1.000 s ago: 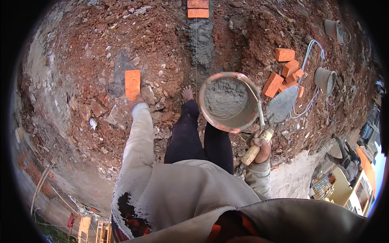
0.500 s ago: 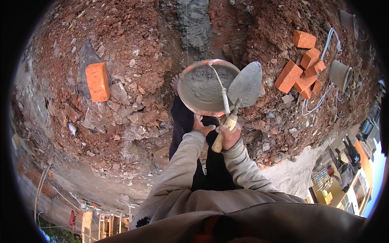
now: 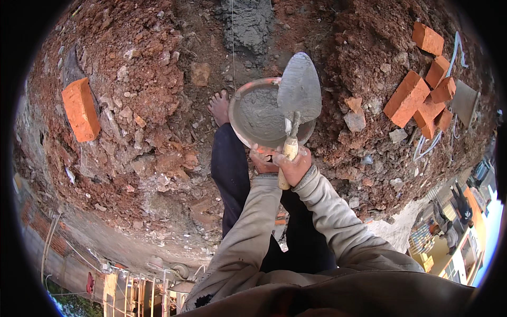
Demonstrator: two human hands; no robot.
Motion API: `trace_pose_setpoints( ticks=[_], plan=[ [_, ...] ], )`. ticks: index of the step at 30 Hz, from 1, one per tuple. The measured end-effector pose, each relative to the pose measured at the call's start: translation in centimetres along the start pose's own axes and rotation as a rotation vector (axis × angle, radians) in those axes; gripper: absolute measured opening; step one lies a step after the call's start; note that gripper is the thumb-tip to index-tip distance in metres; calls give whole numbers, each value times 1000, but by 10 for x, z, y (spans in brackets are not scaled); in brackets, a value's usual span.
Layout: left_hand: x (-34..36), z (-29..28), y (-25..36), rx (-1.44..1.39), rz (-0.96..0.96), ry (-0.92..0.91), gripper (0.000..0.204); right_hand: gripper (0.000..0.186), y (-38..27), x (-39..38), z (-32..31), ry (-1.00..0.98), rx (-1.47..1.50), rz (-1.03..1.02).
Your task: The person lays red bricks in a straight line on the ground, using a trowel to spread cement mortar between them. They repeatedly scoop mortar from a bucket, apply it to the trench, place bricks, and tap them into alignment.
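Note:
My left hand is closed on the lower rim of a round mortar bowl, which holds wet grey mortar. Beside it, my right hand grips the wooden handle of a trowel, whose broad grey blade lies over the bowl's right side; whether this hand also touches the rim is unclear. A single orange brick lies on the rubble to the left, and several more bricks lie in a heap at the right. My bare left foot is just left of the bowl.
A string runs along a trench with a strip of grey mortar. Rough red soil banks flank it. Pale rope lies near the right-hand bricks. People are at the far lower right, timber poles at the lower left.
My left hand has left the lone brick and moved right to the bowl's rim. The trowel has swung upward over the bowl, and the bricks and ground have shifted outward and downward in view.

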State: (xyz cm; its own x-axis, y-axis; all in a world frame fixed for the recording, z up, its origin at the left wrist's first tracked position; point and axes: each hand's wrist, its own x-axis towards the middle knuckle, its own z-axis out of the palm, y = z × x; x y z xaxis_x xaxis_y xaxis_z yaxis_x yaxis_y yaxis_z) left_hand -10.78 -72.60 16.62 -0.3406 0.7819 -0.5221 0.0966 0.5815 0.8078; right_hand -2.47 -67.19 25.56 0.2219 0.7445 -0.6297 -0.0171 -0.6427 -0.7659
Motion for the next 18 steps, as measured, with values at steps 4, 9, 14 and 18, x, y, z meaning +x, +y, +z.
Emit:
trace_pose_setpoints(
  ticks=[4, 9, 14, 18],
  plan=[
    [7, -5, -14, -150, -148, 112, 71, 42, -9, -8, -54, -31, -480, 78],
    [61, 19, 19, -9, -704, 233, 60, 62, 30, -17, -126, -297, -1114, 289],
    [90, 20, -23, -28, -684, 121, 32, 56, 48, 29, -115, -402, -1261, 352],
    [69, 14, 21, 80, -665, 150, 24, 55, 6, 17, -95, -318, -1345, 483]
  ],
)
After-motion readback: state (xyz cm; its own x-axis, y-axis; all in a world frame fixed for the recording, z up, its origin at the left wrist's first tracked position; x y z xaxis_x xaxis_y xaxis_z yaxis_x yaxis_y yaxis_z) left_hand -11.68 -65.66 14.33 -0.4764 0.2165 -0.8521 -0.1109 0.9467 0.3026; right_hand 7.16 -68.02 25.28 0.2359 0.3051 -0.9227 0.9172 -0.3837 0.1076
